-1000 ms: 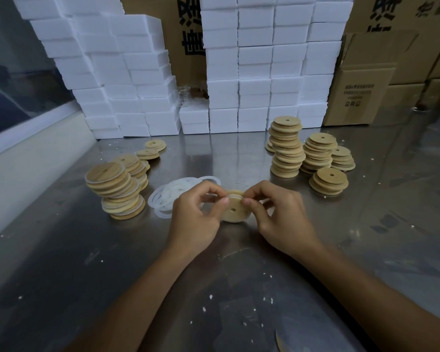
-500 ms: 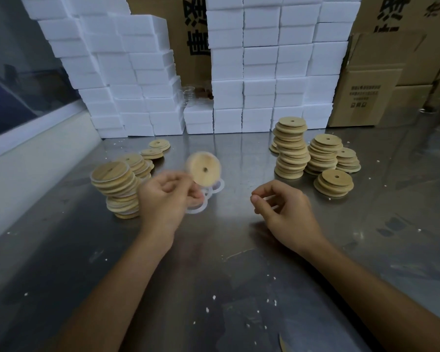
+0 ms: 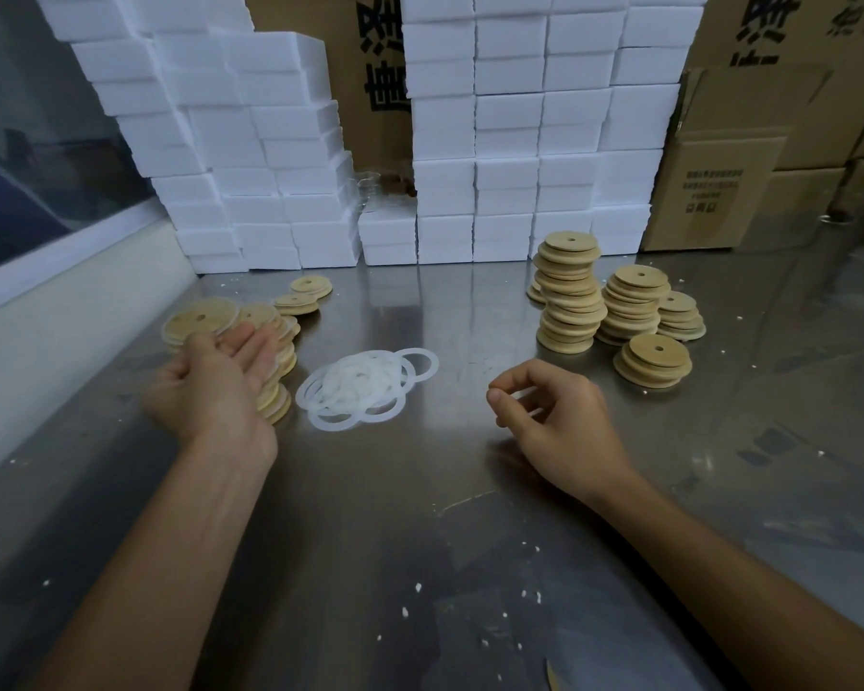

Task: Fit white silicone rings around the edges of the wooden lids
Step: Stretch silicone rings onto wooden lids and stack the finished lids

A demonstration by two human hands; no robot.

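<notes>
Your left hand [image 3: 220,376] has just set the ringed wooden lid [image 3: 200,316] onto the finished stack [image 3: 270,361] at left frame and now lies spread, palm up; that lid is done. Your right hand [image 3: 554,411] hovers loosely curled, empty. The loose silicone rings [image 3: 365,386] wait at centre, bare lids [image 3: 569,291] upper right. Your palm hides much of the stack.

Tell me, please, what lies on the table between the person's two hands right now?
In the head view, a loose pile of white silicone rings lies on the steel table between the left hand and the right hand, nearer the left; the rest is bare.
</notes>
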